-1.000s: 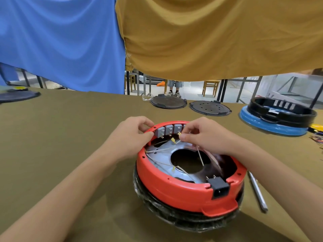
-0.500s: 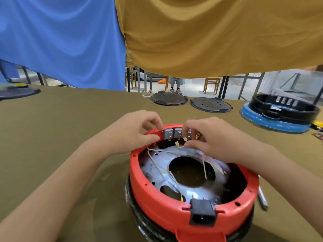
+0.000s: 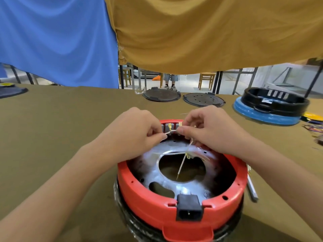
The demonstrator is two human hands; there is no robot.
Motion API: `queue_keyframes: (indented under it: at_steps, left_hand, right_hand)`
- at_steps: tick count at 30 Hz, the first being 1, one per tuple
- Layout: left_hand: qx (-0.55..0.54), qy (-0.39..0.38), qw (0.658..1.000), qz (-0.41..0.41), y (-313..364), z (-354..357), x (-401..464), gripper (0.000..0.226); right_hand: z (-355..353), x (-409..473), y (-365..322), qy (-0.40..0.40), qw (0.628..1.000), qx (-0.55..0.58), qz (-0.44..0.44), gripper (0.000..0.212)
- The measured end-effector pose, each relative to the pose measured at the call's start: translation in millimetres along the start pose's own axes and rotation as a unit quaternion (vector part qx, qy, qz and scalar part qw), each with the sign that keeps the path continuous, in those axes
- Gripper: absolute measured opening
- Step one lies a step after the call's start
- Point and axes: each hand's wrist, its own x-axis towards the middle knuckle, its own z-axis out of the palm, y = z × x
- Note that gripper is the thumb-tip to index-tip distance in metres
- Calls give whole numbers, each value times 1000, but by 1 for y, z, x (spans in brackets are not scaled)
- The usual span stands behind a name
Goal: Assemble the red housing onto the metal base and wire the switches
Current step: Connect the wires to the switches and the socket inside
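The red housing [image 3: 148, 199] sits on the metal base [image 3: 174, 186], which shows inside it as a shiny plate with a large round hole. Grey switches [image 3: 172, 127] with yellow terminals line the housing's far inner wall. My left hand [image 3: 134, 135] and my right hand [image 3: 208, 130] meet just in front of the switches, each pinching one end of a short white wire [image 3: 172, 131]. Another thin wire [image 3: 182, 163] hangs from under my right hand over the hole. A black power socket [image 3: 189, 206] is set in the housing's near wall.
A metal rod [image 3: 251, 187] lies on the table right of the housing. At the far edge lie two dark round lids [image 3: 161, 95] [image 3: 203, 99], and a black ring on a blue base [image 3: 271, 105] stands at far right. Loose coloured wires [image 3: 312, 130] lie at the right edge.
The view has moved closer over the housing. Both hands came together in front of the switches and now pinch a white wire between them; the left hand left the housing rim.
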Motion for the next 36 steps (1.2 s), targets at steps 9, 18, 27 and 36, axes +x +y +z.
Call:
queue_keyframes:
  at_steps: [9, 18, 27, 36]
  left_hand:
    - [23, -88, 996, -9, 7, 2, -8, 42]
    - [26, -64, 997, -39, 2, 1, -6, 23]
    - [63, -61, 995, -38, -7, 5, 5, 20]
    - [9, -35, 998, -45, -11, 12, 7, 18]
  right_hand:
    - [8, 0, -4, -120, 993, -10, 15, 20]
    - [12, 8, -18, -114, 978, -159, -72, 8]
    - [20, 10, -17, -77, 986, -139, -47, 10]
    - [22, 4, -18, -76, 983, -166, -15, 15]
